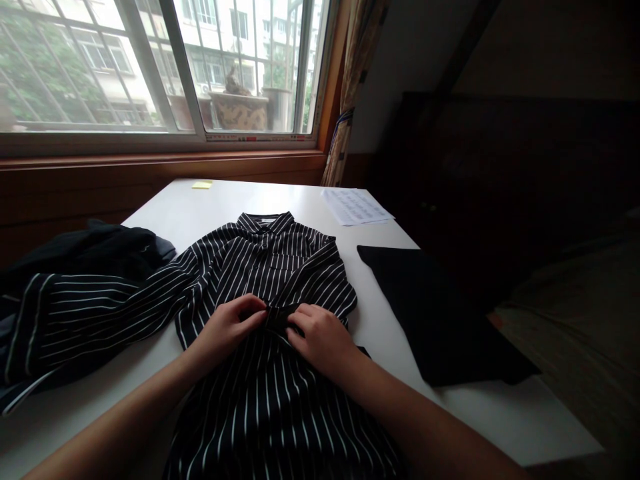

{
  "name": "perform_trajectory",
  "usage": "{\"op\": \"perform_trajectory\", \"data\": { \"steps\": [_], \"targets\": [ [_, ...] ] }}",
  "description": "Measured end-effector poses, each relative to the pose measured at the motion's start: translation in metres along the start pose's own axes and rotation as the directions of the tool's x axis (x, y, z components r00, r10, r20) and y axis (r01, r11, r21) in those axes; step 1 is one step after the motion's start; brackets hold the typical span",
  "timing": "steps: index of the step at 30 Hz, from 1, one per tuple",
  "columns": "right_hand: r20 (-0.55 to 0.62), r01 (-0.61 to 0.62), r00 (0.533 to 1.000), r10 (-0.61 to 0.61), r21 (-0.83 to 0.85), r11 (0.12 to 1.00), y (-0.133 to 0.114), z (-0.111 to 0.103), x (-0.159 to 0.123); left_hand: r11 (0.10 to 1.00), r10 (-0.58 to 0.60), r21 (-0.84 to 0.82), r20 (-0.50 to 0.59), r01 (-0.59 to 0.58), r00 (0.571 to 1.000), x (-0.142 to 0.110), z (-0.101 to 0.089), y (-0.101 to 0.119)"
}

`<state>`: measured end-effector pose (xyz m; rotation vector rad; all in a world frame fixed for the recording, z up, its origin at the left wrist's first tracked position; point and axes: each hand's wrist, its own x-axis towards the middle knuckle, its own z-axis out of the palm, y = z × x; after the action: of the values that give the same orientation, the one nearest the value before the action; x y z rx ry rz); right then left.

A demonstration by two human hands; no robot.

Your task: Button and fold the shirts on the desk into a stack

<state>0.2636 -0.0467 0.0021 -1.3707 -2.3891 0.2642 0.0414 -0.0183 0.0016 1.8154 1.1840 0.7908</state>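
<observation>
A black shirt with white stripes (280, 407) lies front up, its collar toward the window. One sleeve stretches out to the left, partly over a dark clothes pile; the other sleeve (320, 267) is folded across the front. The cuff (277, 319) of that folded sleeve sits at the middle of the shirt between my hands. My left hand (235, 320) pinches the cuff's left side between thumb and fingers. On the cuff's right side, my right hand (320, 333) has its fingers curled and closed on the fabric.
The shirt rests on a white table (225, 200). Dark clothes (95, 250) are heaped at the left. A flat folded black garment (440, 313) lies at the right edge. Printed papers (355, 205) and a yellow sticky note (202, 185) are at the far end, below a barred window.
</observation>
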Motion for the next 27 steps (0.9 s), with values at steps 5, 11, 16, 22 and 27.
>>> {"op": "perform_trajectory", "data": {
  "steps": [5, 11, 16, 22, 27],
  "targets": [
    [-0.016, 0.042, 0.999, -0.044, -0.081, 0.996, 0.000, -0.003, -0.001, 0.999, -0.029, -0.040, -0.017, 0.028, 0.999, 0.000, 0.000, 0.001],
    [-0.098, 0.155, 0.979, -0.176, -0.197, 0.968, -0.001, -0.012, -0.002, 0.995, -0.040, -0.087, -0.019, 0.038, 0.999, 0.000, -0.001, 0.005],
    [-0.170, 0.261, 0.947, -0.271, -0.077, 0.962, -0.001, -0.010, -0.001, 0.984, -0.069, -0.166, 0.001, 0.068, 0.998, -0.002, 0.001, 0.009],
    [-0.234, 0.284, 0.940, -0.248, 0.136, 0.949, 0.002, -0.006, 0.002, 0.970, -0.103, -0.219, 0.034, 0.108, 0.994, -0.004, 0.003, 0.013],
    [-0.263, 0.304, 0.934, -0.242, 0.227, 0.925, 0.003, -0.004, 0.004, 0.964, -0.124, -0.231, 0.050, 0.133, 0.991, -0.003, 0.004, 0.013]
  ]
}}
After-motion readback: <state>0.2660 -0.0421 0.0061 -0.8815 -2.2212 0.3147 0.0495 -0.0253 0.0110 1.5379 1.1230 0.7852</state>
